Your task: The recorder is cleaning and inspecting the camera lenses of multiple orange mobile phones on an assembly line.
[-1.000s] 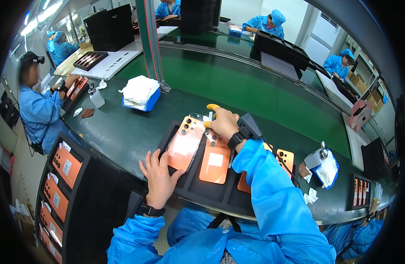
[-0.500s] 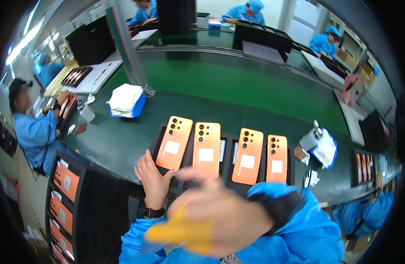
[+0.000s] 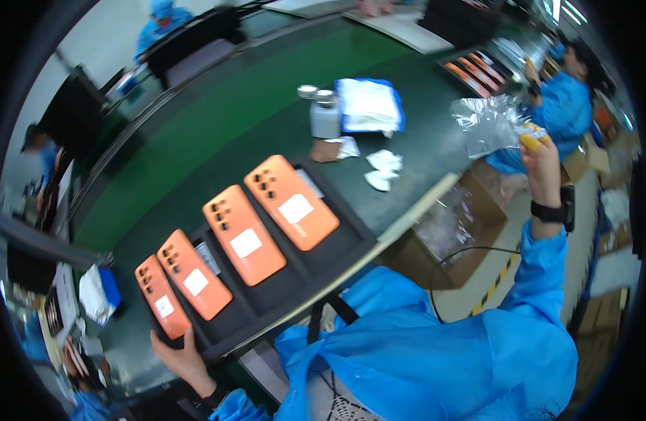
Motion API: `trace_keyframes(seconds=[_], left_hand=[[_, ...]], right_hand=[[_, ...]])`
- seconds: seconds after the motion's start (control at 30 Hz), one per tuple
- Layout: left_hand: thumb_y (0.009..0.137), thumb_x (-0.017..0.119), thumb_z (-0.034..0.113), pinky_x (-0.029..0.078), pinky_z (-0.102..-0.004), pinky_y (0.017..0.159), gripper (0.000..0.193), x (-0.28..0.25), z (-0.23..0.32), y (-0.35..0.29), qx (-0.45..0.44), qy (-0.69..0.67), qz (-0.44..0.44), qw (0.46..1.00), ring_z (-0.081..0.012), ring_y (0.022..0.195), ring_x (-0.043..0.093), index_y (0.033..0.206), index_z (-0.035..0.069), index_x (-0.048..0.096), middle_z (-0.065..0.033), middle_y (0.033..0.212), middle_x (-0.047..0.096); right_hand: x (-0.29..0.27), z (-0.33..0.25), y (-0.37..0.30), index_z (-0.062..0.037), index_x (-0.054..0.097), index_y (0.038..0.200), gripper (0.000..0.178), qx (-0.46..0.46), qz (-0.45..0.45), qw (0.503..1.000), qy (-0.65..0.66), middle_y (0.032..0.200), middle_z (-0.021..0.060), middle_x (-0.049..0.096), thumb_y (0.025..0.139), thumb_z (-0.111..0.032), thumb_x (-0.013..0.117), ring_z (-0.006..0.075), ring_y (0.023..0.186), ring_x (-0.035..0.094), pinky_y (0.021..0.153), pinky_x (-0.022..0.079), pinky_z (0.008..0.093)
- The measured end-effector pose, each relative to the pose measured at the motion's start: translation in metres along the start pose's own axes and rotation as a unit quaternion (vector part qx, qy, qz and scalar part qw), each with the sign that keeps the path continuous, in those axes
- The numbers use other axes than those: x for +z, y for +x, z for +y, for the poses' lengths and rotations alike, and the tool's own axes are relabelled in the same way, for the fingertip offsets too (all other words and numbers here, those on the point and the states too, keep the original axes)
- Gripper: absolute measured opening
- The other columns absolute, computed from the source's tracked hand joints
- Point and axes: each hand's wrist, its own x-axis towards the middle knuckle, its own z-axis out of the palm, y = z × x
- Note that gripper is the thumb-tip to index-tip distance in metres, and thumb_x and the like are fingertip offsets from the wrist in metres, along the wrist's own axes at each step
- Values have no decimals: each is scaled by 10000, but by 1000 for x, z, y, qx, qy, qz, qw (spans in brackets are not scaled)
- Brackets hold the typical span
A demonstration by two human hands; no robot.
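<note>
Several orange phones, each with a white label on its back, lie in a black tray (image 3: 347,238) on the green table. My left hand (image 3: 182,361) is at the tray's near left corner, thumb and fingers apart around the lower end of the leftmost phone (image 3: 163,295). Whether it presses on the phone or the tray I cannot tell. Out to the right, past the table edge, my right hand (image 3: 540,158) has its fingers closed on a crumpled clear plastic bag (image 3: 488,126). Yellow covers some of its fingertips.
Below the right hand stands a cardboard box (image 3: 424,263) with clear plastic in it. Beyond the tray are a pump bottle (image 3: 325,119), white wipes (image 3: 368,105) and crumpled tissues (image 3: 384,168). A co-worker (image 3: 561,98) sits at the right. A dark cable (image 3: 470,249) hangs near the box.
My view has swung to the right. My right hand has moved from in front of the phones out to the far right with the plastic bag. My left hand stays beside the leftmost phone.
</note>
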Motion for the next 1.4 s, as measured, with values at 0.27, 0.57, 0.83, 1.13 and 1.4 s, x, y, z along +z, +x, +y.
trace_keyframes(seconds=[0.27,0.57,0.83,1.13,1.4], left_hand=[[798,771,271,363,-396,1060,755,-1,-16,10,-20,52,-31,998,-335,1258,450,1376,-42,400,-212,1369,457],[817,754,333,383,-389,1036,752,-3,-16,12,-23,60,-62,996,-326,1241,467,1372,-38,408,-204,1353,470],[935,587,409,381,-408,1015,576,-14,15,3,-3,46,49,998,-344,1198,491,1282,-44,509,-216,1275,529],[971,557,196,375,-380,1016,360,8,117,-25,137,-93,32,986,-304,1168,505,1229,-53,520,-185,1237,543],[956,560,136,398,-391,982,336,28,135,-42,157,-116,-36,980,-311,1161,525,1212,-79,521,-193,1216,555]], right_hand=[[-126,213,-35,-6,670,868,151,168,105,874,-445,739,112,672,739,-63,615,223,678,669,553,497,357],[-93,340,-91,-19,476,1349,666,344,52,901,-259,1198,233,576,763,-205,732,313,1109,570,892,469,391],[-32,349,-112,-69,644,1175,400,176,-162,783,-575,1355,282,456,785,-146,690,389,1143,538,963,439,420],[24,233,-56,-53,662,1100,258,-115,149,916,-353,1007,128,570,844,-64,636,248,856,599,726,503,314],[63,147,-45,-55,659,1103,276,-201,144,956,-155,1015,68,553,835,1,629,163,846,561,725,482,269]])
